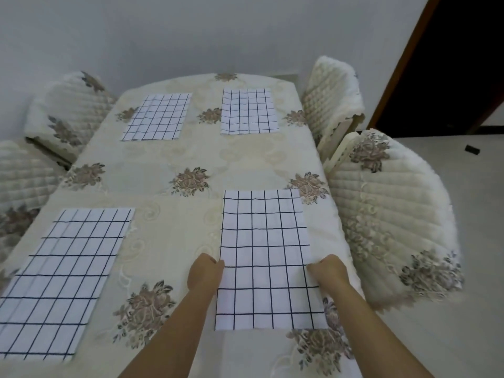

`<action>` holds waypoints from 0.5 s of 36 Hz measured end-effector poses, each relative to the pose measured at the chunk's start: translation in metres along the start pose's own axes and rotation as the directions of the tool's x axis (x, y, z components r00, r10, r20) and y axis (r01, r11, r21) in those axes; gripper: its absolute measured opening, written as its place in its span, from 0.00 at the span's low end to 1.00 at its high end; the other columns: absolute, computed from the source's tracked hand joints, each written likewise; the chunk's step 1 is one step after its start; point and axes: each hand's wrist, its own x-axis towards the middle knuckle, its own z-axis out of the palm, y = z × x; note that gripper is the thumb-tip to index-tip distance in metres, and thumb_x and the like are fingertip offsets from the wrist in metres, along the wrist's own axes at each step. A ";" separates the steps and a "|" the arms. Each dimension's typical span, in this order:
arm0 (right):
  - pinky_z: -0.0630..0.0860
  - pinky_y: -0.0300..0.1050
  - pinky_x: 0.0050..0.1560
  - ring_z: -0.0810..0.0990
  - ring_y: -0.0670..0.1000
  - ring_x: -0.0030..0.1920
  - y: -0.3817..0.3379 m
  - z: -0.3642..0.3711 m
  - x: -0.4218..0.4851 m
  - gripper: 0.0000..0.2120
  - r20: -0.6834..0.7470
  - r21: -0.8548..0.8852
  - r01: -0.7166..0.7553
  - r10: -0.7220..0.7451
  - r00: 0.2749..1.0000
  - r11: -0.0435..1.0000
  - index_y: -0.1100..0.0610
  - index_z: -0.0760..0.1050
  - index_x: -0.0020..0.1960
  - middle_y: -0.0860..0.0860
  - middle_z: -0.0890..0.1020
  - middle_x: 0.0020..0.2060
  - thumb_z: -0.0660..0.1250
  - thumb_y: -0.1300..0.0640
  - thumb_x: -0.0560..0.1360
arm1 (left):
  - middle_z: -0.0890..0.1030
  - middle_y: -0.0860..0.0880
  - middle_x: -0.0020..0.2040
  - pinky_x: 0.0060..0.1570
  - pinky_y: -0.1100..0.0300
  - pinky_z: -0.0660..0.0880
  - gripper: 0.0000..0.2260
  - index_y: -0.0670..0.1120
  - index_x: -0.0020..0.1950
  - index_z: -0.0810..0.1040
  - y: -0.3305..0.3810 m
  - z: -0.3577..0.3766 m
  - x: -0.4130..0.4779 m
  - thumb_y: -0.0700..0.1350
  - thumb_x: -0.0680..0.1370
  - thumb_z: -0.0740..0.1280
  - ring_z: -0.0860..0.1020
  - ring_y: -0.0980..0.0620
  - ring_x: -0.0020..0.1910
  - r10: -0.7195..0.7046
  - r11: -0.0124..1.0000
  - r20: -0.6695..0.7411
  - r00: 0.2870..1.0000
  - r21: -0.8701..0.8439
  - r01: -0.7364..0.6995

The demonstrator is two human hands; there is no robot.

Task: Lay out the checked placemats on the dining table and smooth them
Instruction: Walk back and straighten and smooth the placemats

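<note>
Several white placemats with dark grid lines lie flat on the dining table [169, 159], which wears a cream floral cloth. The near right placemat [266, 257] lies lengthwise in front of me. My left hand [206, 272] pinches its left edge and my right hand [328, 270] pinches its right edge, both about two thirds of the way down. The near left placemat [62, 271] lies flat at the table's left side. Two more rest at the far end: the far left placemat [156, 117] and the far right placemat [248, 111].
Chairs with quilted cream covers ring the table: two on the right [392, 214] [334, 96] and two on the left [68, 110] [19, 181]. A dark open doorway [450, 64] stands at the far right. A grey wall lies behind the table.
</note>
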 end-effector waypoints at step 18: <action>0.62 0.37 0.27 0.73 0.53 0.37 -0.003 0.018 0.022 0.13 0.008 -0.125 -0.010 0.011 1.000 0.992 0.59 0.68 0.32 0.51 0.71 0.29 0.63 0.60 0.75 | 0.78 0.45 0.37 0.38 0.61 0.68 0.11 0.42 0.38 0.79 -0.011 -0.012 0.015 0.44 0.78 0.63 0.75 0.47 0.37 -0.012 1.000 0.045 0.999 0.013 0.012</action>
